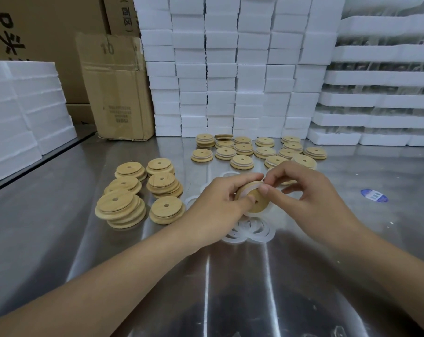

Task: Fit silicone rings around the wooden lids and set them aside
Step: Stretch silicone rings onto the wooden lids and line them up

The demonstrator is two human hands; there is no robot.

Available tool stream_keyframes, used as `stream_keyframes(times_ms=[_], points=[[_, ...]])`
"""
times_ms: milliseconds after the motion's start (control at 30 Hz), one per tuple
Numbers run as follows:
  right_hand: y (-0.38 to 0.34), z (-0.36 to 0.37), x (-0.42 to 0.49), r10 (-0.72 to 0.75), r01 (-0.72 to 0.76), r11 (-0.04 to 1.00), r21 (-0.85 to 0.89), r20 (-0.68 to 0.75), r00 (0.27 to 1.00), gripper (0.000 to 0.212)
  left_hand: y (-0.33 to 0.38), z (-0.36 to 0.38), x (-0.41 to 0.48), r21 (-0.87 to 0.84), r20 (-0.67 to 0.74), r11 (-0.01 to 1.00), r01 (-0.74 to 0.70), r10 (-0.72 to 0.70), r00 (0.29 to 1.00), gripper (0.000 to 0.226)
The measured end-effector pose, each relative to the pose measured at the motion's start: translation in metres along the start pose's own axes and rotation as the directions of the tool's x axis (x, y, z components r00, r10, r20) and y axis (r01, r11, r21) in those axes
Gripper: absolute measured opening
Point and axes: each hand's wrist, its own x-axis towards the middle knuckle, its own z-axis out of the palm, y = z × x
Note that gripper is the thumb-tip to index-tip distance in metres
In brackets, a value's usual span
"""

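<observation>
My left hand (220,198) grips a wooden lid (259,201) by its rim, above the middle of the tabletop (60,215). My right hand (310,190) pinches the silicone ring (247,189) against the lid's edge. The ring looks partly seated. Next I should work the rest into the groove, then set it with the ringed lids (242,149) toward the far edge. My fingers hide the ring's far side.

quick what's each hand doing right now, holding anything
Left hand: grips the wooden lid, thumb on its face.
Right hand: pinches the silicone ring at the lid's rim.
</observation>
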Motion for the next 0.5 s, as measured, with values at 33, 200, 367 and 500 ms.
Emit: stream_keyframes(times_ms=[33,200,367,500], points=[[-0.0006,-0.0006,-0.0001,0.006,-0.006,1.0,0.013,0.002,1.0,0.009,0.0008,0.0,-0.0002,0.001,0.014,1.0,-0.001,0.001,1.0,0.047],[-0.0028,-0.0018,-0.0002,0.016,-0.017,0.999,0.034,0.023,1.0,0.007,0.0014,-0.0011,-0.0005,0.041,0.029,0.999,-0.025,0.023,0.999,0.047],[-0.0016,-0.0042,0.0023,0.044,-0.045,0.999,0.028,0.057,0.997,0.009,-0.0028,-0.0048,0.0018,0.12,-0.028,0.992,-0.038,0.041,0.999,0.043],[0.0005,-0.0059,0.0027,0.066,-0.068,0.997,0.028,0.065,0.996,0.011,-0.0058,-0.0097,0.0035,0.175,-0.069,0.983,-0.059,0.072,0.995,0.035]])
